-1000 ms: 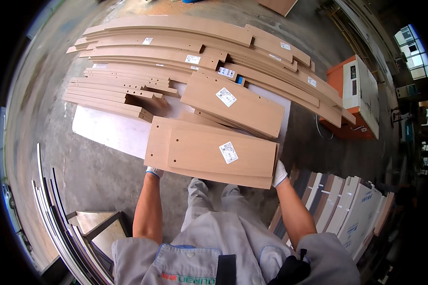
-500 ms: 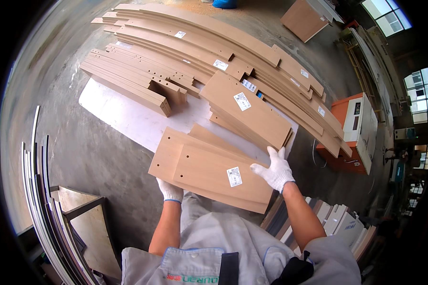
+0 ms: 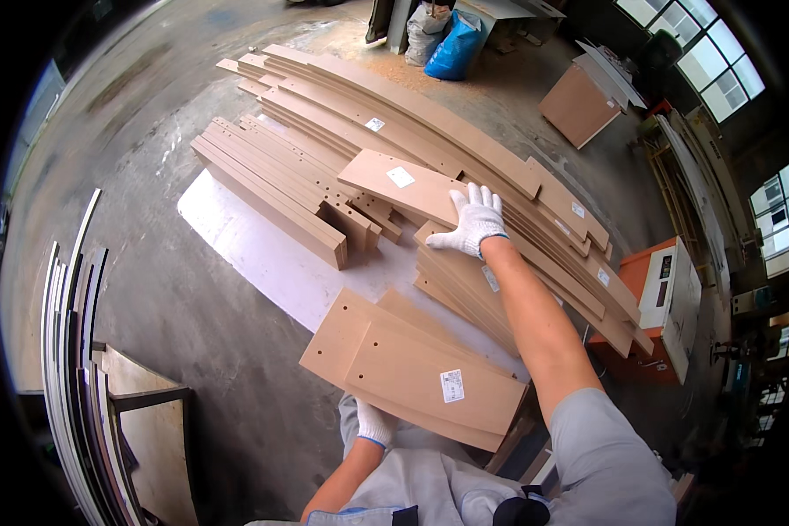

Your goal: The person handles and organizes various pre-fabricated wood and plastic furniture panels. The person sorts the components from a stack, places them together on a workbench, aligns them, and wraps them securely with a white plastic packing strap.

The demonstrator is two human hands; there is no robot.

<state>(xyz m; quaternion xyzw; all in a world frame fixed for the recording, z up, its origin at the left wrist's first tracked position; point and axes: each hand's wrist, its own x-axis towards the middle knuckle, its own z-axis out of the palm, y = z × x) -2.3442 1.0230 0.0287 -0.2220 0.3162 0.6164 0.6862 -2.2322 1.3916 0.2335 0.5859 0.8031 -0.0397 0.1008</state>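
Observation:
My left hand [image 3: 375, 423] wears a white glove and grips the near edge of a brown fibreboard panel [image 3: 412, 368] with a white label, held low in front of me. My right hand [image 3: 473, 219], also gloved, reaches far forward and lies flat, fingers spread, on another labelled brown panel [image 3: 399, 184] that rests on top of the stacked boards. A pile of similar panels [image 3: 465, 280] lies under my right forearm.
Long curved fibreboard strips [image 3: 412, 123] and narrow drilled boards [image 3: 272, 188] lie on a white sheet [image 3: 263, 254] on the concrete floor. An orange machine [image 3: 666, 298] stands at the right, a blue sack [image 3: 456, 44] far back, thin panels [image 3: 70, 351] on edge at the left.
My right hand has let go of the held panel and reached forward onto a panel on the stack. The left hand still holds the near panel, now lower in view.

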